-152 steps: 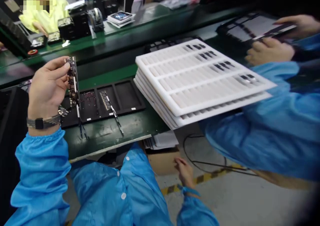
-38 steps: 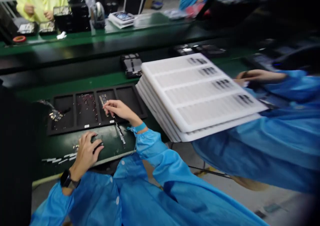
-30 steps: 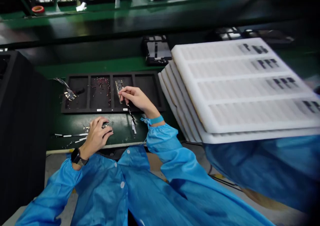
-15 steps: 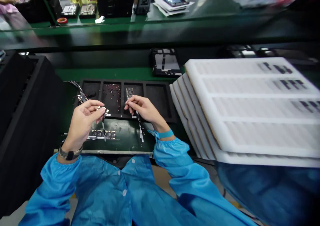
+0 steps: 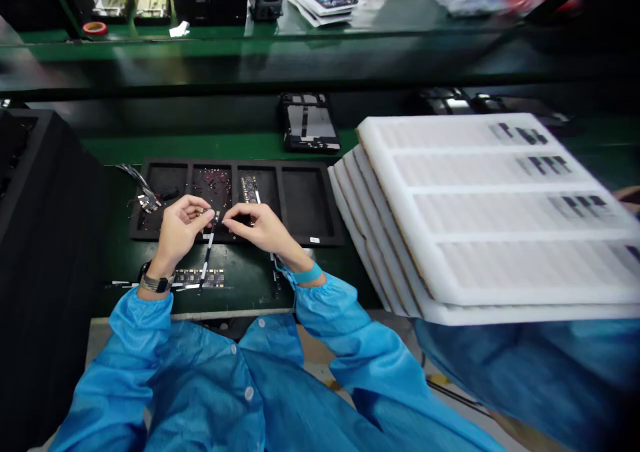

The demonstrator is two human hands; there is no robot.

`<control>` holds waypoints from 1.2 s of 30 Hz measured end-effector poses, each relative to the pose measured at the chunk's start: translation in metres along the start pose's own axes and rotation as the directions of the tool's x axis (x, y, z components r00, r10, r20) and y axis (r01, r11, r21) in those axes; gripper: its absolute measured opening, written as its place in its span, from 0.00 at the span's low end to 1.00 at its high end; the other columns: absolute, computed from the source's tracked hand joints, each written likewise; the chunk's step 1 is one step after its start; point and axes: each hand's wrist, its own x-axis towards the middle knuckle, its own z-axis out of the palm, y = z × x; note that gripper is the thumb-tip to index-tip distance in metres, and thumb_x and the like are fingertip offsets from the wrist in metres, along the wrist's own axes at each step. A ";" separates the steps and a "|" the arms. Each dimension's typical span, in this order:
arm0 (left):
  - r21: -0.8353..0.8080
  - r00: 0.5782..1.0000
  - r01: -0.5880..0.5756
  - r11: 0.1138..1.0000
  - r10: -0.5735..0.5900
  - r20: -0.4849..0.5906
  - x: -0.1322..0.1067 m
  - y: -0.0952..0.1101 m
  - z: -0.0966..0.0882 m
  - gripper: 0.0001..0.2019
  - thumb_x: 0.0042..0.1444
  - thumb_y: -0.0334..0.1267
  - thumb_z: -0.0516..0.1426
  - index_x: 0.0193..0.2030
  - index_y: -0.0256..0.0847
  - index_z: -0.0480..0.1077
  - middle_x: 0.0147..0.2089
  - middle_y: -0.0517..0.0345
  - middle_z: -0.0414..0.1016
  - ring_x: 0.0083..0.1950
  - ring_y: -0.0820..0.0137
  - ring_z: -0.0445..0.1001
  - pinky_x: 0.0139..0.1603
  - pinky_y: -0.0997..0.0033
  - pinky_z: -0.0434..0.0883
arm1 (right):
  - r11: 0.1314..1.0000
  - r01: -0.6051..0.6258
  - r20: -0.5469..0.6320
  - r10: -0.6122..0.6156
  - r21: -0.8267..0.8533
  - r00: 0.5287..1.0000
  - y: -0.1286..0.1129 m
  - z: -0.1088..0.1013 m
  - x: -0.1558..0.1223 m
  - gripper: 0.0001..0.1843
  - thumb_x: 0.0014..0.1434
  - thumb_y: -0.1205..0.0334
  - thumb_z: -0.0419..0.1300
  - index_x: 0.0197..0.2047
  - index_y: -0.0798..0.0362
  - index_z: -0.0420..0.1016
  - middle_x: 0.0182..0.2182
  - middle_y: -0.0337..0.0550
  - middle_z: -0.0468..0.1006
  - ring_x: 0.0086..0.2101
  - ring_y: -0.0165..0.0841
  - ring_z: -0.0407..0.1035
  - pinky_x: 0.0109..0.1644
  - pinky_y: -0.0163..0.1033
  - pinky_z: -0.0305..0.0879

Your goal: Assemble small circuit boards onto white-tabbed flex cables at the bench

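My left hand point(image 5: 179, 229) pinches the top of a thin flex cable strip point(image 5: 207, 259) that hangs down over the green bench. My right hand point(image 5: 257, 227) is pinched too, its fingertips meeting the left hand's at that same small part. Both hands hover over the front rim of a black four-compartment tray point(image 5: 313, 202). One compartment holds tiny red-tinted screws point(image 5: 215, 180), another a narrow circuit board point(image 5: 249, 187). A second long circuit board point(image 5: 200, 279) lies flat on the bench below my left wrist.
A stack of white foam trays point(image 5: 480, 219) overhangs the bench at the right, above another person's blue sleeve point(image 5: 525, 365). A black framed panel point(image 5: 307, 122) lies behind the tray. A tall black rack point(image 5: 40, 252) stands at the left. Loose cables point(image 5: 143, 195) lie in the tray's left compartment.
My hands have come together over the tray's front rim. The left hand lifted a small strip off the bench and the right hand left the board compartment to meet it.
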 end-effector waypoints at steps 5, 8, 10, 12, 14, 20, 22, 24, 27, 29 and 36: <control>-0.028 0.999 0.026 0.999 -0.025 0.027 -0.003 -0.002 0.005 0.14 0.52 0.42 0.71 0.39 0.39 0.74 0.31 0.60 0.78 0.30 0.71 0.78 0.32 0.71 0.74 | 0.998 -0.049 0.006 0.049 0.034 0.999 0.000 0.004 -0.001 0.11 0.66 0.56 0.64 0.35 0.53 0.79 0.29 0.41 0.81 0.30 0.33 0.72 0.37 0.38 0.68; -0.019 0.999 0.028 0.999 -0.028 0.034 -0.004 -0.005 0.005 0.14 0.53 0.43 0.71 0.39 0.39 0.74 0.31 0.60 0.78 0.31 0.70 0.78 0.33 0.71 0.75 | 0.990 -0.107 0.028 0.105 0.093 0.994 0.000 0.006 -0.002 0.13 0.65 0.52 0.65 0.35 0.53 0.77 0.28 0.41 0.80 0.27 0.31 0.71 0.31 0.36 0.67; -0.019 0.999 0.029 0.999 -0.028 0.044 -0.004 -0.006 0.005 0.15 0.53 0.43 0.71 0.39 0.39 0.74 0.31 0.60 0.78 0.31 0.70 0.79 0.34 0.71 0.75 | 0.980 -0.144 0.040 0.140 0.137 0.989 0.000 0.006 -0.003 0.16 0.64 0.49 0.66 0.35 0.53 0.76 0.28 0.40 0.79 0.24 0.29 0.69 0.27 0.35 0.66; -0.032 0.998 0.033 0.999 -0.031 0.053 -0.004 -0.007 0.005 0.15 0.53 0.44 0.71 0.39 0.39 0.74 0.31 0.59 0.78 0.31 0.70 0.79 0.34 0.71 0.75 | 0.972 -0.160 0.038 0.156 0.171 0.987 0.000 0.006 -0.003 0.17 0.64 0.47 0.67 0.35 0.53 0.76 0.27 0.40 0.79 0.22 0.27 0.67 0.25 0.34 0.65; -0.052 0.998 0.037 0.998 -0.034 0.057 -0.004 -0.007 0.005 0.16 0.52 0.44 0.72 0.39 0.38 0.74 0.31 0.59 0.79 0.31 0.70 0.79 0.33 0.71 0.75 | 0.967 -0.164 0.037 0.160 0.196 0.986 0.001 0.007 -0.003 0.19 0.63 0.45 0.68 0.35 0.53 0.76 0.28 0.40 0.79 0.21 0.27 0.67 0.25 0.34 0.65; -0.070 0.999 0.036 0.997 -0.035 0.017 -0.005 -0.009 0.008 0.18 0.51 0.46 0.73 0.38 0.39 0.73 0.29 0.60 0.78 0.30 0.70 0.79 0.33 0.71 0.76 | 0.949 -0.193 0.050 0.187 0.247 0.981 0.004 0.009 -0.003 0.25 0.62 0.38 0.69 0.37 0.54 0.76 0.29 0.41 0.80 0.21 0.27 0.69 0.25 0.34 0.67; -0.064 0.999 0.033 0.997 -0.033 0.000 -0.005 -0.009 0.009 0.20 0.51 0.49 0.73 0.38 0.39 0.72 0.29 0.60 0.78 0.30 0.69 0.79 0.33 0.70 0.77 | 0.942 -0.195 0.039 0.192 0.274 0.981 0.005 0.011 -0.004 0.26 0.61 0.36 0.70 0.38 0.54 0.76 0.30 0.41 0.81 0.21 0.27 0.70 0.25 0.34 0.67; -0.055 0.999 0.029 0.998 -0.029 -0.013 -0.006 -0.010 0.010 0.21 0.51 0.50 0.73 0.38 0.39 0.72 0.29 0.60 0.78 0.30 0.69 0.80 0.33 0.70 0.77 | 0.936 -0.193 0.026 0.194 0.293 0.981 0.005 0.012 -0.004 0.27 0.60 0.35 0.70 0.38 0.53 0.76 0.31 0.41 0.81 0.21 0.27 0.70 0.25 0.34 0.68; -0.051 0.999 0.034 0.998 -0.035 -0.022 -0.007 -0.011 0.010 0.21 0.50 0.51 0.74 0.38 0.40 0.72 0.28 0.61 0.78 0.29 0.69 0.80 0.33 0.70 0.78 | 0.924 -0.214 0.040 0.213 0.317 0.976 0.006 0.012 -0.005 0.27 0.59 0.36 0.71 0.38 0.53 0.76 0.31 0.42 0.81 0.21 0.26 0.70 0.25 0.34 0.68; -0.058 0.999 0.053 0.997 -0.053 -0.002 -0.007 -0.011 0.009 0.21 0.50 0.50 0.74 0.38 0.39 0.72 0.28 0.61 0.78 0.29 0.70 0.80 0.33 0.70 0.78 | 0.910 -0.244 0.073 0.233 0.335 0.970 0.007 0.011 -0.005 0.27 0.59 0.36 0.72 0.39 0.54 0.76 0.31 0.42 0.82 0.22 0.27 0.71 0.25 0.33 0.67; -0.099 0.990 0.120 0.988 -0.111 0.087 -0.007 -0.012 0.006 0.22 0.48 0.50 0.75 0.37 0.38 0.72 0.26 0.58 0.79 0.27 0.69 0.79 0.31 0.70 0.77 | 0.880 -0.296 0.140 0.262 0.372 0.955 0.007 0.006 -0.006 0.25 0.57 0.40 0.74 0.39 0.54 0.77 0.31 0.40 0.81 0.23 0.27 0.71 0.27 0.34 0.68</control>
